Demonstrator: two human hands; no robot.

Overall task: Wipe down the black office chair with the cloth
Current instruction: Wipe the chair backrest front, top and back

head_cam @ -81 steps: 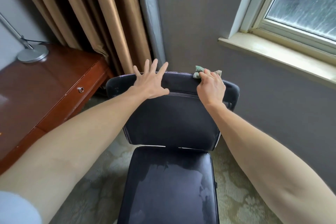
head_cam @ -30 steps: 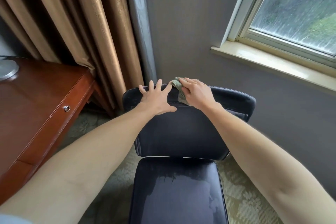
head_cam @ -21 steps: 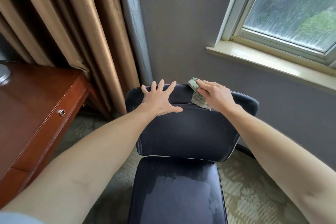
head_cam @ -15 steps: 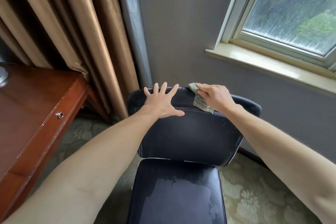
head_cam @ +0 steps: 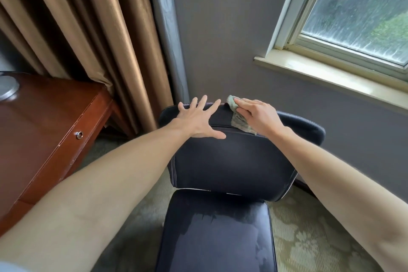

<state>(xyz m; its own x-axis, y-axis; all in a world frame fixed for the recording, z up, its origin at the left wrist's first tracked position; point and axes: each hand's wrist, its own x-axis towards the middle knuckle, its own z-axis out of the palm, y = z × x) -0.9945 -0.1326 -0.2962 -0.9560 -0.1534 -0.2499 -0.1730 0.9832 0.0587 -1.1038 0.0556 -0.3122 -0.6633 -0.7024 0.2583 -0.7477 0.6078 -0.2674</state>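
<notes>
The black office chair (head_cam: 229, 165) stands in front of me, its backrest toward the wall and its seat showing wet streaks. My left hand (head_cam: 198, 119) lies flat with fingers spread on the top left of the backrest. My right hand (head_cam: 257, 116) presses a greenish cloth (head_cam: 238, 120) against the top edge of the backrest, just right of the left hand. Part of the cloth is hidden under the fingers.
A reddish wooden desk (head_cam: 44, 130) with a metal lamp base (head_cam: 6, 87) stands at the left. Gold curtains (head_cam: 92, 35) hang behind it. A grey wall and a window sill (head_cam: 331, 75) lie beyond the chair. Patterned carpet (head_cam: 309, 234) covers the floor.
My right hand with the cloth slid from the right part of the backrest top to the left, then a little right again. The left hand stayed put on the backrest.
</notes>
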